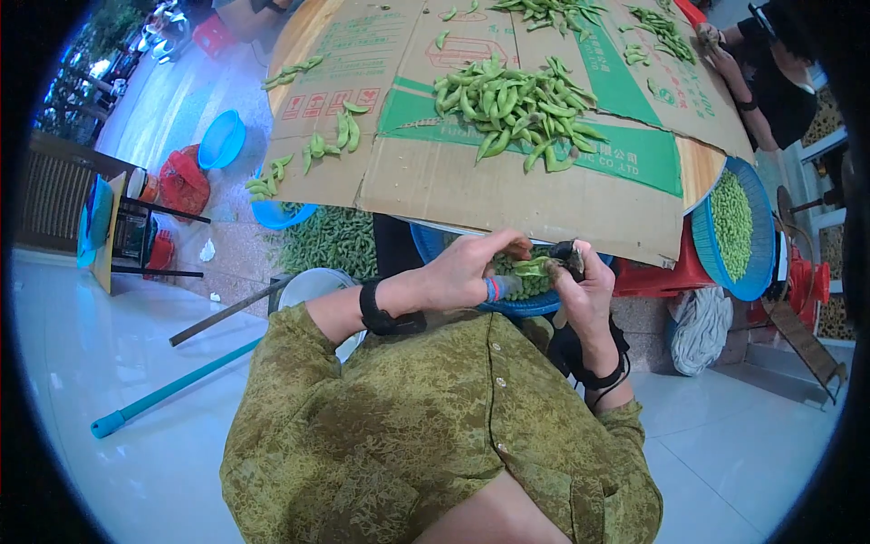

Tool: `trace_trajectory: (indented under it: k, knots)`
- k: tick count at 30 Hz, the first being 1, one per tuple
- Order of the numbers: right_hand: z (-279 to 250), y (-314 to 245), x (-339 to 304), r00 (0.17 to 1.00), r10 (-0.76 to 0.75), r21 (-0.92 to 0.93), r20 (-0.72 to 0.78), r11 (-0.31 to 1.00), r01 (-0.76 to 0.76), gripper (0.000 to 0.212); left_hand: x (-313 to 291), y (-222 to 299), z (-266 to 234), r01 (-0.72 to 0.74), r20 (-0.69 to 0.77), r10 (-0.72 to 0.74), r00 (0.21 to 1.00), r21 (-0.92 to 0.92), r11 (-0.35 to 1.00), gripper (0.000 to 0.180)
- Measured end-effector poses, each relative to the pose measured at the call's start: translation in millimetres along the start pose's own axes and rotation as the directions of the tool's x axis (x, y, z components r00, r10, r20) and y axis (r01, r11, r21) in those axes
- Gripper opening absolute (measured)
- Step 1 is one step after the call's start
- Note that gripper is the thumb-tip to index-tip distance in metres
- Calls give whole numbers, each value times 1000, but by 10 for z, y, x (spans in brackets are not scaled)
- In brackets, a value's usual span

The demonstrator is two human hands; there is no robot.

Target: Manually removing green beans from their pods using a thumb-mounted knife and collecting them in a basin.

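Note:
Between my two hands is a green soybean pod (533, 267), held above a blue basket (533, 306) of shelled green beans at the table's near edge. My left hand (460, 272) is closed at the pod's left end; blue and pink wrapping shows on one finger. My right hand (585, 288) pinches the pod's right end, with something dark over a finger or thumb. Beyond them a heap of soybean pods (512, 104) lies on flattened cardboard (507, 199) spread over the table. The hands partly hide the basket.
A second blue basket (770, 243) of shelled beans stands at the right. Many pods (331, 238) lie on the floor left of the table, near a white bucket (313, 286) and a teal pole (181, 385). Another person's hand (716, 54) rests at the table's far right.

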State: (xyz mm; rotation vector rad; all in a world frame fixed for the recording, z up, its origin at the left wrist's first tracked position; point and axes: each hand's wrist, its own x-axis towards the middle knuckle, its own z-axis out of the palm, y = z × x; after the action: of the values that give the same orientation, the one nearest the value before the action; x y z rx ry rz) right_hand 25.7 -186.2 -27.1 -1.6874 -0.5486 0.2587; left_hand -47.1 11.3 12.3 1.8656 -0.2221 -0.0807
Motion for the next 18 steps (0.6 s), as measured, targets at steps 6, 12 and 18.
trace_trajectory:
  k: [6, 12, 18]
  knots:
    - [154, -160, 19, 971, -126, -58, 203, 988, 140, 14, -218, 106, -394, -270, 126, 239, 963, 476, 837, 35]
    - [179, 97, 18, 930, -334, -121, 152, 928, 353, 14, -366, 214, -1012, 25, -13, -30, 999, 882, 470, 23]
    - [150, -21, -8, 968, 133, 145, 214, 975, -166, 10, 493, -296, -1397, 84, -246, 255, 935, 853, 514, 20]
